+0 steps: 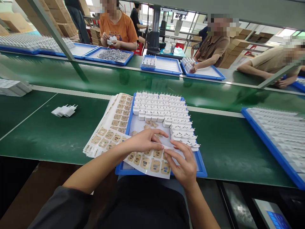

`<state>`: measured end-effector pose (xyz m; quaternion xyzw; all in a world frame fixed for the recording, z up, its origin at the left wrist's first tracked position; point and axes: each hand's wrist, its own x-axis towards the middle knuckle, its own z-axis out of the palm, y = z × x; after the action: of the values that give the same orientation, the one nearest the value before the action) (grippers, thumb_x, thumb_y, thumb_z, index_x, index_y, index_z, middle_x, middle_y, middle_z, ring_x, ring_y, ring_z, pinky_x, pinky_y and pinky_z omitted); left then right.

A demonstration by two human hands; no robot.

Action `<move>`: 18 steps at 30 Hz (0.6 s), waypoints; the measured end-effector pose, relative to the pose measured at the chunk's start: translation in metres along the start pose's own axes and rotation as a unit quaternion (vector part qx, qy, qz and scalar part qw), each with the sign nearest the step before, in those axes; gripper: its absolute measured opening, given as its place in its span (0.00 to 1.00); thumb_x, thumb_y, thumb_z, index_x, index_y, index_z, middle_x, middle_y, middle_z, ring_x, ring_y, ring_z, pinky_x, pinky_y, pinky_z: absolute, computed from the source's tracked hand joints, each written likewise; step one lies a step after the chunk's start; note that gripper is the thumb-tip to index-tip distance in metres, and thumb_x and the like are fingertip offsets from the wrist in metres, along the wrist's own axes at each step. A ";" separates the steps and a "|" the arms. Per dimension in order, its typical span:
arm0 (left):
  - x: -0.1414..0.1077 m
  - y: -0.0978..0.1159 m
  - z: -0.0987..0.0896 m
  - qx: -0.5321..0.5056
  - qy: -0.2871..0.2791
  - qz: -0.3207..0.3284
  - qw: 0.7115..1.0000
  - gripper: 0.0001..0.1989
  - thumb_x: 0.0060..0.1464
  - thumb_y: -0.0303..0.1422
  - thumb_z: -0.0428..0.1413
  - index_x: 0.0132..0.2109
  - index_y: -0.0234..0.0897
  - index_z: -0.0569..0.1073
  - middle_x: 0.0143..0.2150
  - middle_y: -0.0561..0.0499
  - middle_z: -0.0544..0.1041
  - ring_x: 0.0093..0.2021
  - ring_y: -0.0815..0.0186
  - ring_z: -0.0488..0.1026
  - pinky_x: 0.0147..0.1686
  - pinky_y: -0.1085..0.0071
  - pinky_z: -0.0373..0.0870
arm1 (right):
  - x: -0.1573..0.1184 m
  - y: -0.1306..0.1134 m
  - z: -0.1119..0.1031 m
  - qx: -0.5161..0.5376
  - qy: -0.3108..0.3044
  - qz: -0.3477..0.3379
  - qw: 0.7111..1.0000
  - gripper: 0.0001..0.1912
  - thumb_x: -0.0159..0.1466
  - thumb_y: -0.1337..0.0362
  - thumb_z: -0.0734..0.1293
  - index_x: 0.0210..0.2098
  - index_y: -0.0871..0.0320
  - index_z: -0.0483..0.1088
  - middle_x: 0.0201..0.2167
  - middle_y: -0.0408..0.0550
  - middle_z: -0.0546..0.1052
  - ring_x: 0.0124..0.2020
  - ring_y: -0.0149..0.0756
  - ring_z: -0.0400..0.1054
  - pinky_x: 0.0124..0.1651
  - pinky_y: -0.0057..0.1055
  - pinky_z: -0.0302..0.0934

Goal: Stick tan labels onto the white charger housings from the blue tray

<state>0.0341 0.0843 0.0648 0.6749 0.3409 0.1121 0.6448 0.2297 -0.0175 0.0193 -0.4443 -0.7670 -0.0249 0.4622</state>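
Note:
Both hands meet over a sheet of tan stickers that lies across the front of a blue-rimmed tray. My left hand pinches the sheet's upper edge, its index finger reaching over it. The thumb and fingers of my right hand are drawn together at the sheet's right corner; whether a loose sticker is between them is too small to tell. White plug adapters stand in rows at the back and right of the tray, pins up. Small tan scraps lie inside it.
A stack of sticker sheets lies left of the tray. Two loose white adapters are farther left. Another full blue tray is at the right. Beyond the green belt, several people work beside trays.

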 end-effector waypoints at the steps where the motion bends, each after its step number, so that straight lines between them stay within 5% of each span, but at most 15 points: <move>1: 0.001 0.000 0.000 -0.003 -0.001 -0.004 1.000 0.30 0.52 0.39 0.63 0.61 0.35 0.70 0.26 0.53 0.79 0.20 0.73 0.58 0.21 0.76 0.52 | -0.001 0.000 0.001 0.004 0.002 0.004 1.000 0.14 0.62 0.77 0.71 0.44 0.54 0.77 0.51 0.56 0.76 0.50 0.48 0.70 0.48 0.47 0.71; 8: 0.006 0.002 -0.001 0.028 0.002 -0.013 1.000 0.30 0.53 0.37 0.62 0.62 0.38 0.69 0.30 0.53 0.81 0.20 0.72 0.63 0.22 0.75 0.56 | -0.008 0.005 0.002 0.027 0.041 0.020 0.999 0.14 0.62 0.76 0.71 0.42 0.51 0.76 0.44 0.51 0.78 0.44 0.44 0.71 0.45 0.44 0.69; 12: 0.013 -0.001 -0.007 0.116 0.046 0.012 0.992 0.26 0.56 0.37 0.61 0.61 0.40 0.72 0.35 0.50 0.83 0.35 0.62 0.78 0.37 0.70 0.69 | -0.021 0.008 -0.006 0.109 0.041 0.063 0.991 0.12 0.63 0.76 0.69 0.40 0.52 0.74 0.40 0.49 0.77 0.43 0.42 0.70 0.46 0.43 0.67; 18: 0.029 -0.008 -0.003 0.407 0.064 0.062 0.909 0.17 0.59 0.30 0.59 0.55 0.39 0.75 0.48 0.47 0.82 0.54 0.52 0.74 0.54 0.57 0.66 | -0.051 0.019 -0.023 0.200 0.075 0.177 0.961 0.11 0.66 0.76 0.65 0.41 0.53 0.73 0.35 0.46 0.75 0.40 0.39 0.70 0.43 0.39 0.66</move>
<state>0.0518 0.1036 0.0495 0.8897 0.3552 0.0460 0.2830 0.2684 -0.0497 -0.0114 -0.4688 -0.6284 0.1779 0.5947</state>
